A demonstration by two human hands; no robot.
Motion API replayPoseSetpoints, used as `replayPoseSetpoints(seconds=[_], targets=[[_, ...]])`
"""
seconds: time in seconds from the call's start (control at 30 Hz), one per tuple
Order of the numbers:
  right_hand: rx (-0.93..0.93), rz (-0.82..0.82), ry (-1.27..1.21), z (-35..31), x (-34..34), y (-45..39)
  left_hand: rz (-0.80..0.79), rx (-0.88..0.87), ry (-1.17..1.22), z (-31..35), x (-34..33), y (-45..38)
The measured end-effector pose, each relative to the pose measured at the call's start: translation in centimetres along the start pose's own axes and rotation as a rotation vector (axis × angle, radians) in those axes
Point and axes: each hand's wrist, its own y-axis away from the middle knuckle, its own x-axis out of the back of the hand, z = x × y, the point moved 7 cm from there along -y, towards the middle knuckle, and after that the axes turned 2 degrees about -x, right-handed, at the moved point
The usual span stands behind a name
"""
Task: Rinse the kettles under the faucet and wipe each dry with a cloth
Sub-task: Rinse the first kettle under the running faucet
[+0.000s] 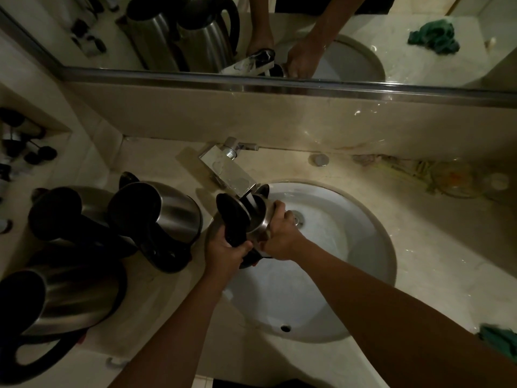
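A steel kettle [258, 219] with its black lid flipped open is tilted under the square chrome faucet [229, 172], at the left rim of the white sink [363, 247]. Water runs from the spout into its mouth. My left hand [223, 252] grips the black handle from below. My right hand [281, 233] clasps the steel body on its right side. Three more steel kettles stand on the counter to the left: one [170, 217] nearest the sink, one [67, 214] behind it, one [61, 298] at the front. A green cloth [500, 341] lies at the right edge.
The beige marble counter [436, 247] surrounds the sink. A mirror [279, 37] runs along the back wall and reflects the kettles, my hands and the cloth. Small dark bottles [25, 147] sit in a wall niche at far left. A clear dish [458, 180] rests at back right.
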Motion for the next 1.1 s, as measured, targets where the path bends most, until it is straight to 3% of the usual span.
replayPoseSetpoints(seconds=[1.1], targets=[[-0.021, -0.016, 0.003, 0.3, -0.1, 0.0, 0.026, -0.079, -0.048, -0.1, -0.2, -0.1]])
